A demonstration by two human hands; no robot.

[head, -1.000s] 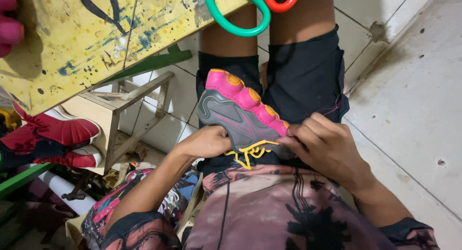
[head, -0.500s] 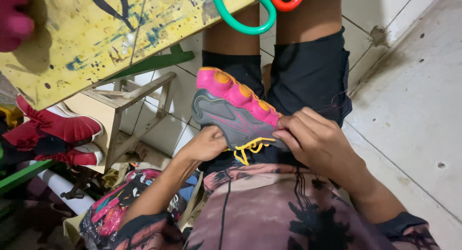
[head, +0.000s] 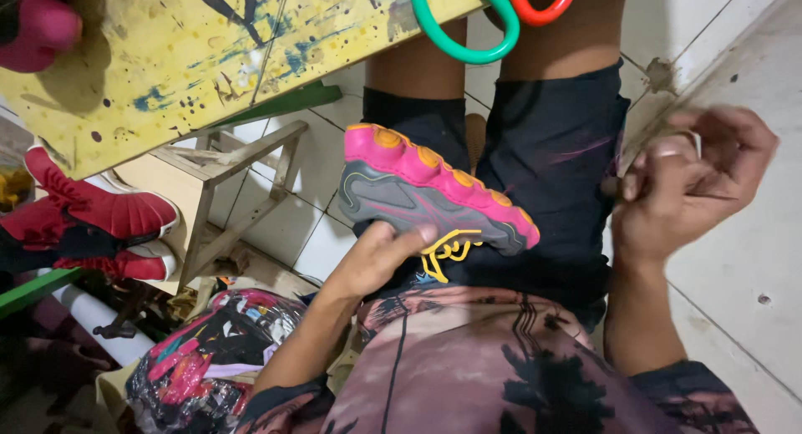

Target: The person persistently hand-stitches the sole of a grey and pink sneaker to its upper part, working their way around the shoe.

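A grey sneaker [head: 418, 202] with a pink and orange sole and yellow laces [head: 447, 254] lies sole-up on my lap, across my black shorts [head: 551, 150]. My left hand [head: 376, 258] grips it from below, near the laces, with the thumb on its side. My right hand [head: 689, 179] is raised to the right of the shoe, off it, above the floor. Its thumb and forefinger are pinched together on something small and dark; what it is I cannot make out. The other fingers are loosely curled.
A yellow, paint-spattered tabletop [head: 167, 66] overhangs my knees, with green- and red-handled scissors [head: 493, 25] at its edge. Red sneakers [head: 92, 208] and a wooden frame [head: 242, 175] stand at left, a colourful bag [head: 209, 350] below. White tiled floor [head: 743, 300] lies at right.
My right hand has let go of the laces and pulled away to the right and upward. The left hand stays on the shoe, which has tipped slightly.
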